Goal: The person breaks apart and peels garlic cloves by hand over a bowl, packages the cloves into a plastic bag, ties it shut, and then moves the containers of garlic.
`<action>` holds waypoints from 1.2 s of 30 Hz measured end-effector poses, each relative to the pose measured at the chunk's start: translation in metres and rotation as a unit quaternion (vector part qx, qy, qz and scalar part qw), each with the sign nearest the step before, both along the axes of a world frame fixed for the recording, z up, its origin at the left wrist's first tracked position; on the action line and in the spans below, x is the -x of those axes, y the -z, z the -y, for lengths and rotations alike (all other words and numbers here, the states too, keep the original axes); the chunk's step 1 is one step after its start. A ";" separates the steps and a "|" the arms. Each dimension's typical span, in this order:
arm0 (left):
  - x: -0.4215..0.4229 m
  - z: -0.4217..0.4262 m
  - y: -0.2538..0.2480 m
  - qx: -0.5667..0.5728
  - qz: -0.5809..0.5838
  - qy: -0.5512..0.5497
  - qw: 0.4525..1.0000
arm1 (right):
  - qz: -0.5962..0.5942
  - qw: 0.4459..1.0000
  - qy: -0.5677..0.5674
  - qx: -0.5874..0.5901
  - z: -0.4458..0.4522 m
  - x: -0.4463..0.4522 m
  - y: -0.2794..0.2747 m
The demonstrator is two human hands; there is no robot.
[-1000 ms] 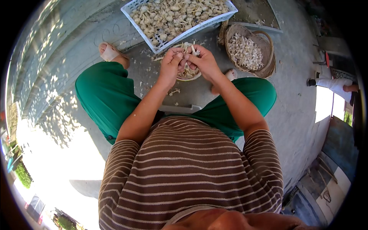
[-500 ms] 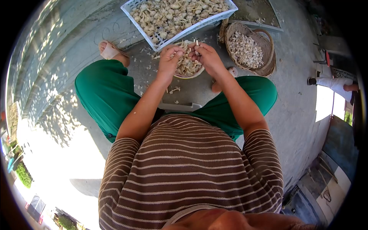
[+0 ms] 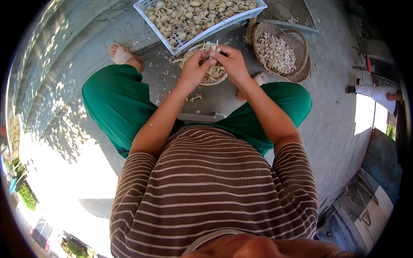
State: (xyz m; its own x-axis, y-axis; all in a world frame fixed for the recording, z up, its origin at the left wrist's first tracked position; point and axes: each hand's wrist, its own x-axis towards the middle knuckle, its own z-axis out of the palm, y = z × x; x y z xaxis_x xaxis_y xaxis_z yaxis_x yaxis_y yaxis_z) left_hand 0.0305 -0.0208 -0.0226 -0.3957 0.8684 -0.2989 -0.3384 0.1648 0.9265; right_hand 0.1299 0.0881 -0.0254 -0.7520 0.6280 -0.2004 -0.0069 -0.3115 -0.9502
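My left hand [image 3: 195, 69] and my right hand [image 3: 231, 63] meet over a round bowl [image 3: 215, 82] heaped with dry garlic skins and stalks [image 3: 186, 59]. The fingers of both are closed in a pinch around a piece of garlic, mostly hidden by the fingertips. Just beyond them stands a white plastic crate [image 3: 215, 28] full of whole garlic bulbs [image 3: 189, 17]. To the right, a wicker basket [image 3: 302, 60] with a handle holds many loose garlic cloves [image 3: 275, 53].
Bits of skin [image 3: 195, 97] lie scattered on the concrete floor [image 3: 167, 81]. My sandalled feet are on either side of the bowl, with my knees in green trousers [image 3: 116, 103] spread wide. Another person's leg [image 3: 374, 92] shows at far right.
My hands have come together; their fingertips now touch. The pale stalk that stuck up from my right fingers no longer shows. The crate and basket sit nearly the same in view.
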 end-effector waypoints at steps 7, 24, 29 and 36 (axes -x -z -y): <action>-0.001 0.002 0.014 -0.034 -0.023 -0.052 0.998 | 0.005 0.998 0.050 -0.028 0.005 0.004 -0.006; 0.015 0.003 -0.005 -0.113 0.318 -0.059 0.939 | -0.021 0.996 -0.009 0.086 0.001 0.000 -0.014; 0.009 0.001 0.000 -0.021 -0.002 -0.034 0.999 | -0.013 0.998 -0.010 0.060 -0.005 -0.003 -0.002; 0.005 0.001 0.000 -0.025 0.014 -0.074 0.997 | -0.025 0.990 0.009 0.135 -0.001 -0.004 -0.010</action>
